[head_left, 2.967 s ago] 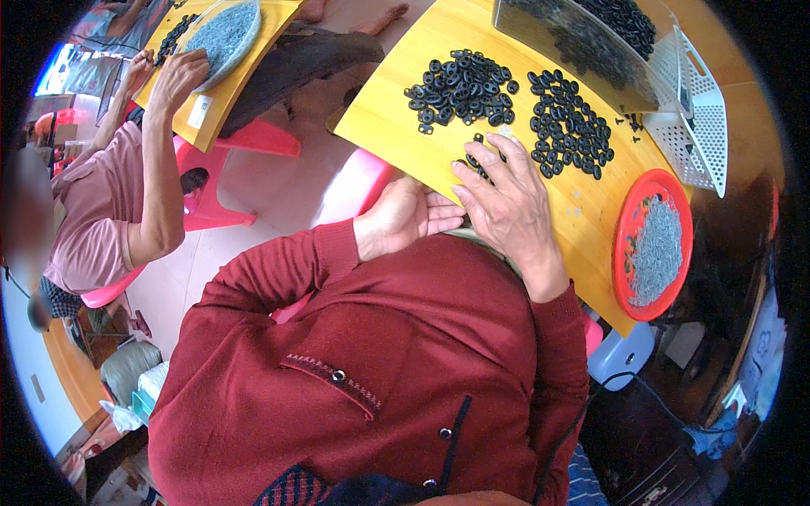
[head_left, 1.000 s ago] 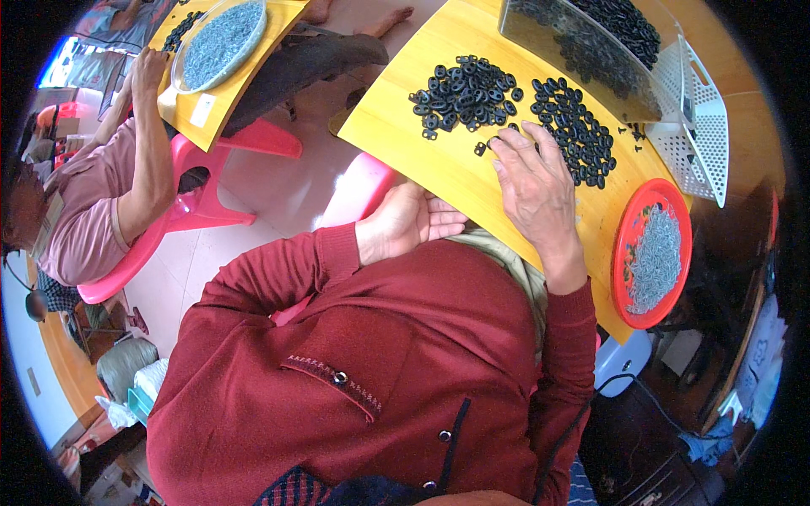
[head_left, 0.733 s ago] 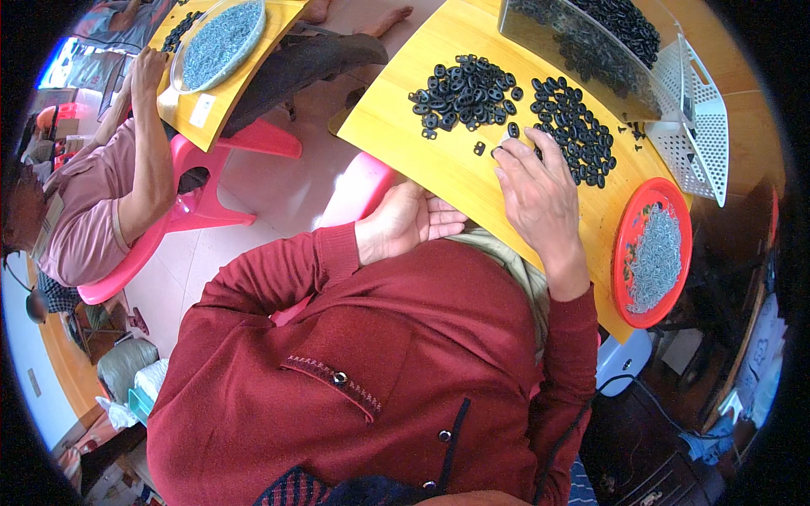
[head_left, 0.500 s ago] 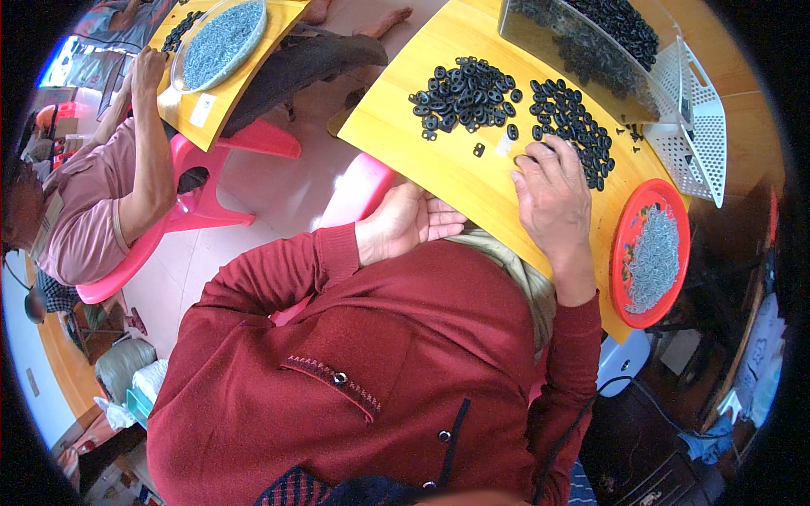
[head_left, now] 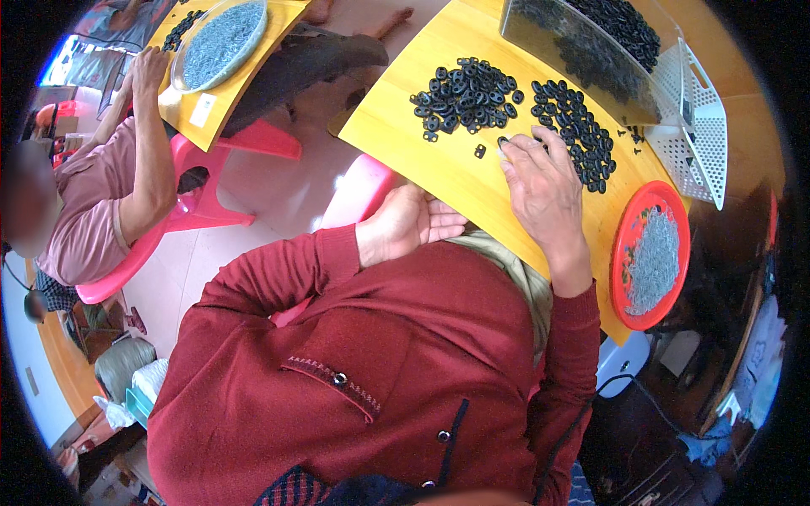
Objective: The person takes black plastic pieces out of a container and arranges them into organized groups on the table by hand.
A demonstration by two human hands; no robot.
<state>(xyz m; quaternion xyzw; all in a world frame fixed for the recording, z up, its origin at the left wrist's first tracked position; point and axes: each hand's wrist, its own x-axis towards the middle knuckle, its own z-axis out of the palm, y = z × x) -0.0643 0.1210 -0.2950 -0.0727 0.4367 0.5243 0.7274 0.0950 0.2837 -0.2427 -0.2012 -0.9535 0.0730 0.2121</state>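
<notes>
My right hand (head_left: 544, 190) is over the yellow table, its fingers bent and their tips on a small black oval piece (head_left: 504, 142), mostly covered by the fingers. To its left lies a loose heap of black two-holed pieces (head_left: 468, 97), with a single piece (head_left: 480, 152) apart from it. A second spread of black oval pieces (head_left: 574, 131) lies beyond and right of the hand. My left hand (head_left: 409, 221) rests palm up at the table's near edge, fingers stretched out, nothing in it.
A red dish (head_left: 626, 295) of small metal pieces sits at the table's right. Behind stand a clear bin (head_left: 582, 51) full of black pieces and a white perforated basket (head_left: 713, 135). At left, another person (head_left: 101, 185) works at a second yellow table (head_left: 202, 126).
My right hand has moved slightly left and come onto the single oval piece between the two groups, which has shifted a little toward me. My left hand stays still.
</notes>
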